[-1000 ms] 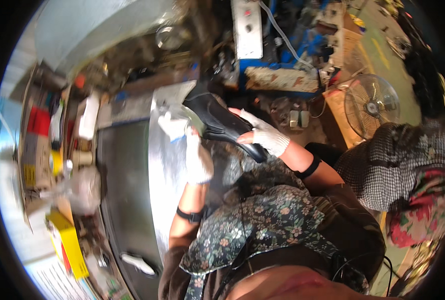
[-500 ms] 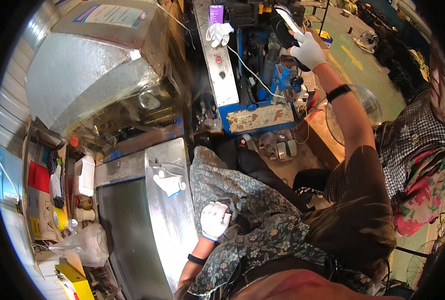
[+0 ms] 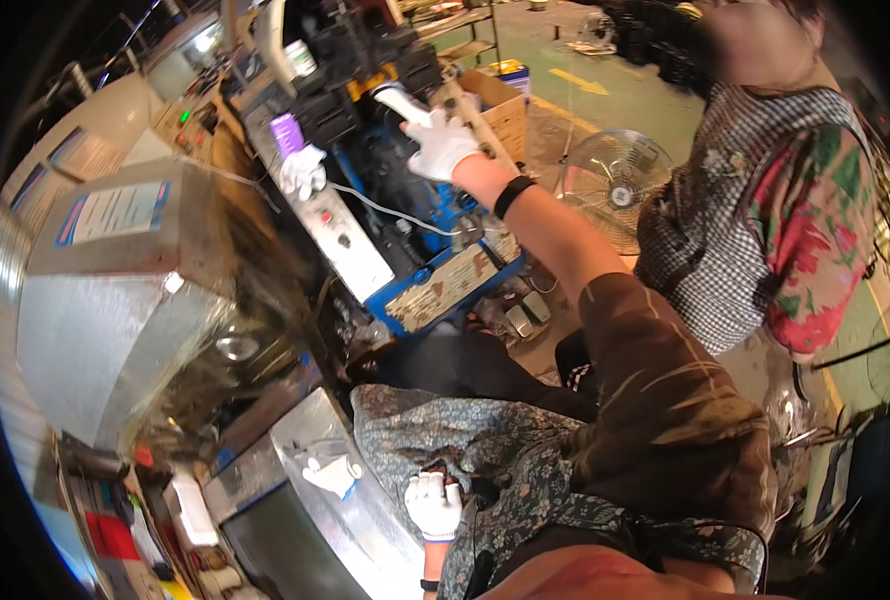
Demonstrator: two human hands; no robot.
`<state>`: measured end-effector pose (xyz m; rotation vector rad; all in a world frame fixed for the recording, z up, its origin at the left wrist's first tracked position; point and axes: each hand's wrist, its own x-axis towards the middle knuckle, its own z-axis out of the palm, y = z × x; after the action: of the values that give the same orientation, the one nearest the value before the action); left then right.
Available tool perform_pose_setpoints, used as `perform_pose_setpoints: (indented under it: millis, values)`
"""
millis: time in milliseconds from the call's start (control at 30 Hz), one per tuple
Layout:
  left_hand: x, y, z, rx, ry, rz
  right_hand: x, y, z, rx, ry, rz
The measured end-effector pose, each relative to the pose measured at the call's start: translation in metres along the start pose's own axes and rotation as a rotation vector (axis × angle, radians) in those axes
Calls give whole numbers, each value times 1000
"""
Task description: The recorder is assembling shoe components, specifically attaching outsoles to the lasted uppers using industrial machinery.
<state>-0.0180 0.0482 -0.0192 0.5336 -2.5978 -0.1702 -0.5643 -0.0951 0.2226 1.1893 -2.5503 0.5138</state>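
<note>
My right hand [image 3: 443,148], in a white glove with bare fingertips, reaches far forward over a blue-framed machine [image 3: 455,285]. It grips a dark shoe with a white sole [image 3: 399,102]; the dark upper barely stands out from the machine behind it. Low in front of me, my left hand [image 3: 433,505], gloved alike, is closed against the floral apron [image 3: 415,430]. Its fingers are curled, and whatever they hold is hidden. A loose white glove [image 3: 332,476] lies on the metal surface [image 3: 365,530] left of that hand.
Another white glove [image 3: 303,172] and a purple box [image 3: 287,134] sit on the machine's pale top panel. A large metal hood [image 3: 95,290] stands left. A person in a checked apron [image 3: 710,250] stands at right, near a floor fan [image 3: 620,190]. An open carton [image 3: 500,110] is beyond.
The view has swung right. My right hand and the shoe have come lower, over the machine. My left hand stays curled at the apron. The person at right shows more fully.
</note>
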Motion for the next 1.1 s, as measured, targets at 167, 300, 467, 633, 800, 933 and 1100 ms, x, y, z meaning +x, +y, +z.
perform_pose_setpoints:
  millis: [167,300,467,633,800,933,1100]
  values:
    - [-6,-3,1,-74,-71,-100,-16,-4,3,-17,77,16]
    - [0,-1,2,-87,-75,-116,-5,-2,13,6,53,19]
    - [1,0,4,-64,-38,-148,29,-7,23,20,58,39]
    - [-3,3,0,-107,-149,-241,59,-16,22,48,33,30]
    - [4,4,-5,-64,22,-114,75,-20,16,-9,11,49]
    - [9,3,-9,-109,-110,-181,78,-20,10,7,12,44]
    - [12,2,-10,-95,-135,-139,83,-21,3,0,36,40]
